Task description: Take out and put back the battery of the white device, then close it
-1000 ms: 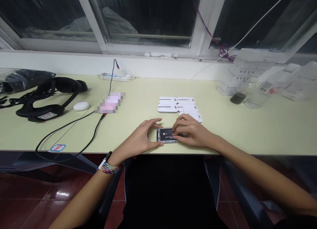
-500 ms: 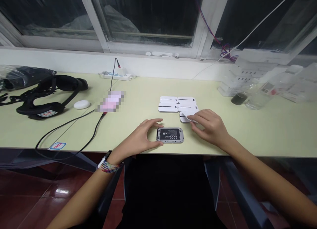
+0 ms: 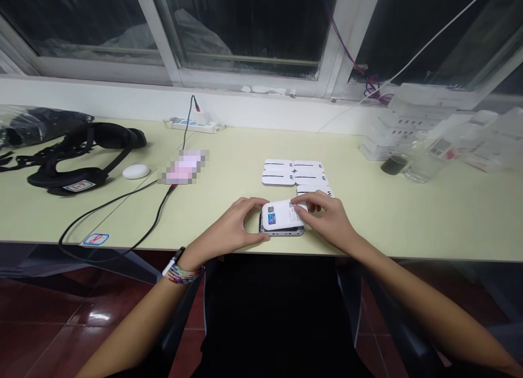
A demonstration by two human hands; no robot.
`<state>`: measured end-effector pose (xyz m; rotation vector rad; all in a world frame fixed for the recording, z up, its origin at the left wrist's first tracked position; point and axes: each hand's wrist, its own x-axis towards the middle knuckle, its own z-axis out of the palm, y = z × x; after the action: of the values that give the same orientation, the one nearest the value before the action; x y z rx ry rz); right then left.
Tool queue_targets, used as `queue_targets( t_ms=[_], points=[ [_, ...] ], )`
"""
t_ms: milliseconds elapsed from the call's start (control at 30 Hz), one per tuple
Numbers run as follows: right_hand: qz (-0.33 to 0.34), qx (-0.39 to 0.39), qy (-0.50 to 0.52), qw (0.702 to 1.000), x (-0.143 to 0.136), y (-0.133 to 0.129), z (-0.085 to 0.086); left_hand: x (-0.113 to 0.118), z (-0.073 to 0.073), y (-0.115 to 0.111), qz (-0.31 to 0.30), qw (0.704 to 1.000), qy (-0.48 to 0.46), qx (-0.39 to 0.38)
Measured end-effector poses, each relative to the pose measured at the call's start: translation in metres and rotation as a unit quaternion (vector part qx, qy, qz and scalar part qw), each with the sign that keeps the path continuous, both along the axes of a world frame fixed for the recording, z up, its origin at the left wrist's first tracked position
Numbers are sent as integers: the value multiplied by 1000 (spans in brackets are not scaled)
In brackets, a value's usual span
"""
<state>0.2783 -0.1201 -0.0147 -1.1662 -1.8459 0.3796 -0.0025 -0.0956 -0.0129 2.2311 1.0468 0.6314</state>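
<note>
A small rounded grey device (image 3: 286, 233), in looks a pocket Wi-Fi router, lies face down near the table's front edge. My left hand (image 3: 237, 225) grips its left end between thumb and fingers. In my right hand (image 3: 327, 214) is a white back cover (image 3: 281, 214) with printed labels and a code, pinched at its right end. The cover sits slightly askew over the router and hides most of the battery; whether it touches all along cannot be seen. Just behind, several white covers (image 3: 278, 176) with black lines lie in rows, one (image 3: 314, 190) partly behind my right hand.
On the left are a black headset (image 3: 87, 160), a white oval case (image 3: 135, 171), a pixelated phone (image 3: 183, 168) on a black cable (image 3: 153, 225), and a power strip (image 3: 194, 125). White boxes (image 3: 412, 119) and a clear bottle (image 3: 420, 168) stand at the back right.
My right hand has brought the white cover from the rows at the back toward me and left, over the router and its bared battery. My left hand keeps its hold.
</note>
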Motion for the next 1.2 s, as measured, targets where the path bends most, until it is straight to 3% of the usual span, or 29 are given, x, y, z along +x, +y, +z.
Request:
queue_targets(
  t_ms=[333,533,733,933,1200],
  points=[
    [49,-29,-123,991,-2,-6,-6,1,5,-1,-20,1000,1,12],
    [56,45,-89,993,16,-9,-8,-1,1,1,-36,999,-10,23],
    [144,69,-133,978,30,-23,-11,-2,0,0,-43,999,-12,26],
    [150,78,-154,973,29,-25,-13,4,6,-11,-47,992,32,111],
    [146,57,-161,974,28,-28,-11,7,15,-16,-63,963,126,231]
  ],
)
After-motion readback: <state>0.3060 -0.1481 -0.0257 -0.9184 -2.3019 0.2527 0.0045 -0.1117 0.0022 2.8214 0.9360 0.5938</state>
